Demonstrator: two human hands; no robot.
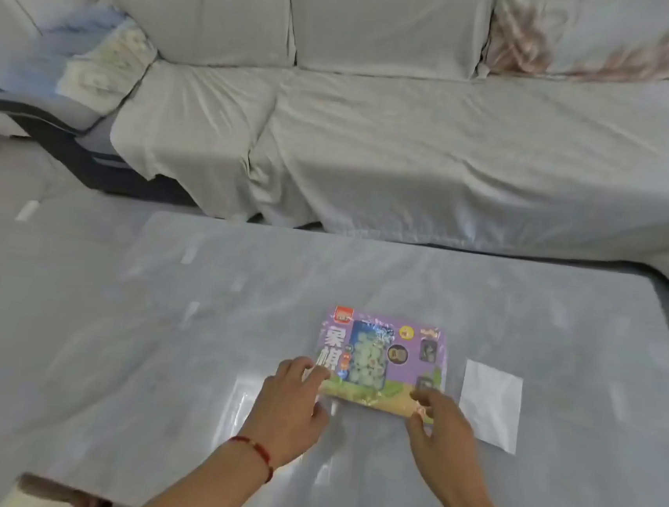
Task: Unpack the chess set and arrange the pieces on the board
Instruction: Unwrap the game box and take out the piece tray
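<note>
Head view: both hands, left (289,404) and right (440,431), grip the chess box (384,360) on a grey table (153,338) before a sofa (377,134).

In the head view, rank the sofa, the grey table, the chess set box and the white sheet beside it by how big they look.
1. sofa
2. grey table, which is nearer the camera, so its true size against the sofa is unsure
3. chess set box
4. white sheet
</note>
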